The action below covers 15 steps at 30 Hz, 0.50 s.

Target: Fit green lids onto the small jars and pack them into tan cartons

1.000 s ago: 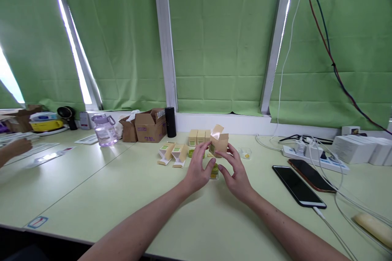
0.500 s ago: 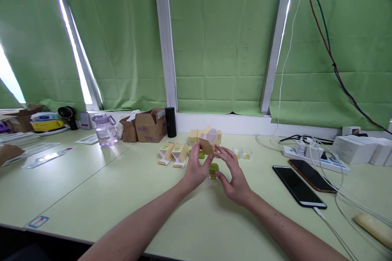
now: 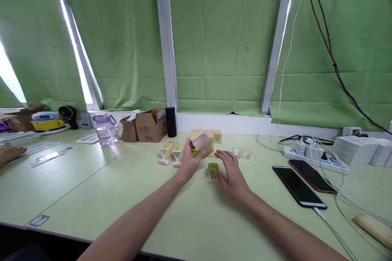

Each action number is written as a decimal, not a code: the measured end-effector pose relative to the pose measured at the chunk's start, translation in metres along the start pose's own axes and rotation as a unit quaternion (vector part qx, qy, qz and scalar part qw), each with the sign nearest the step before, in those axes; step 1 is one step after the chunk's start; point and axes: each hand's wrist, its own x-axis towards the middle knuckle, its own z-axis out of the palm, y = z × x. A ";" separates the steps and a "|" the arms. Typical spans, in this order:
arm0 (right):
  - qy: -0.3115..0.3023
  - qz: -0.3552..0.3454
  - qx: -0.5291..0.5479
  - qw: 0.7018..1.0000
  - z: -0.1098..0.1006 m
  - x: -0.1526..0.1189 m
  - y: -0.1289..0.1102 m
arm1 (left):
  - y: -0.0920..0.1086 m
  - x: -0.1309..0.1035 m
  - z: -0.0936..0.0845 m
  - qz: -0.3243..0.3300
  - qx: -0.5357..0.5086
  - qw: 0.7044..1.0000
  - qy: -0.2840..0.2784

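Carton [image 3: 207,149]: held tilted over the desk [image 3: 122,204], white inside showing, probably angled so the fingers don't block the opening
Left hand [image 3: 188,163]: thumb and fingers pinched on the carton, seems enough to steady it
Right hand [image 3: 232,176]: half-spread, gripping nothing afaict, thumb right by the jar, can't tell if touching
Green-lidded jar [image 3: 213,170]: upright between the hands, easy reach
Boxes [image 3: 217,137]: rowed behind, likely to save space

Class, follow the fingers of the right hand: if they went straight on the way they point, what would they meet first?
Most likely the open carton held in the left hand, ahead of the right hand, though one view leaves depth unclear. Its thumb is by the green-lidded jar.
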 end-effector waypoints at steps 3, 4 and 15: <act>-0.047 0.041 -0.011 0.998 0.008 -0.003 0.008 | -0.006 0.006 -0.004 -0.020 0.032 0.999 0.006; -0.060 0.051 -0.014 0.997 0.010 -0.004 0.010 | -0.008 0.008 -0.005 -0.021 0.044 0.999 0.008; -0.072 0.197 -0.125 0.970 -0.008 0.005 0.027 | -0.018 0.011 -0.005 -0.031 0.111 0.989 -0.089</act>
